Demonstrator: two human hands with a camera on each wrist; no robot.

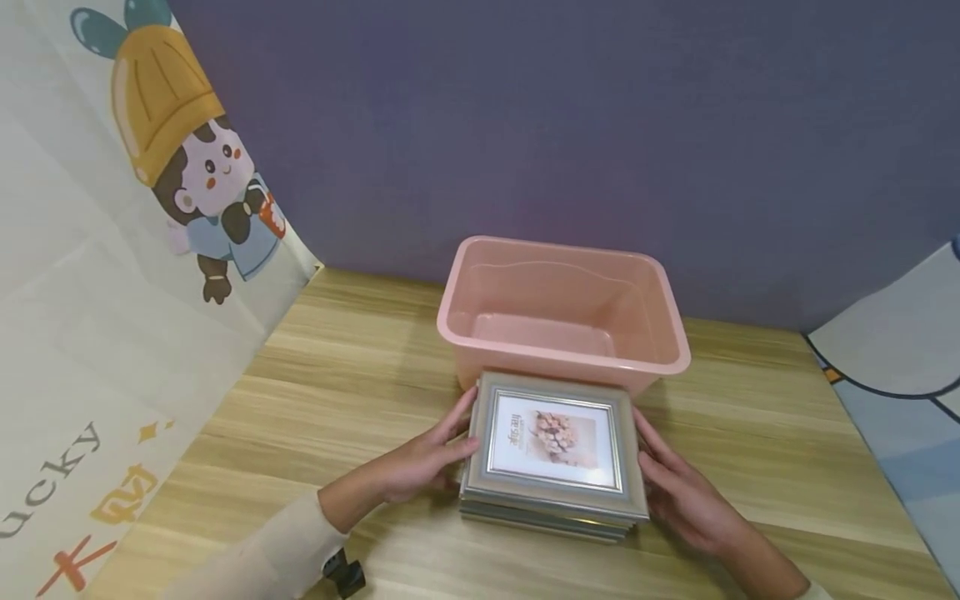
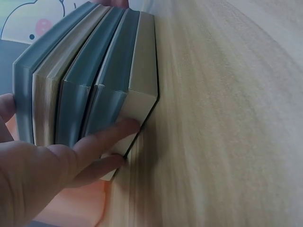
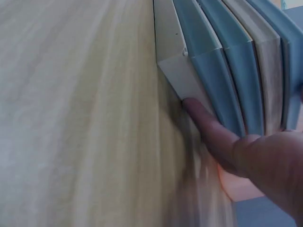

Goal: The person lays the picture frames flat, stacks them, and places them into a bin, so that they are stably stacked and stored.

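Note:
A neat stack of several picture frames (image 1: 555, 379) sits flat on the wooden table in front of a pink bin. Its top frame is silvery grey, around a print of a flower bouquet (image 1: 558, 433). Grey-blue, beige and cream edges (image 2: 111, 66) show from the side. My left hand (image 1: 427, 458) rests against the stack's left side, two fingers reaching down to the lowest cream frame (image 2: 144, 61). Against the opposite side lies my right hand (image 1: 686, 500), with one finger (image 3: 208, 123) extended along the bottom frame's edge.
The pink bin (image 1: 562, 362) stands open just behind the stack, with nothing visible inside. A dark blue-grey panel (image 1: 570, 125) rises behind the wooden table (image 1: 360, 350). Printed cartoon sheets (image 1: 217, 192) flank it at left and right.

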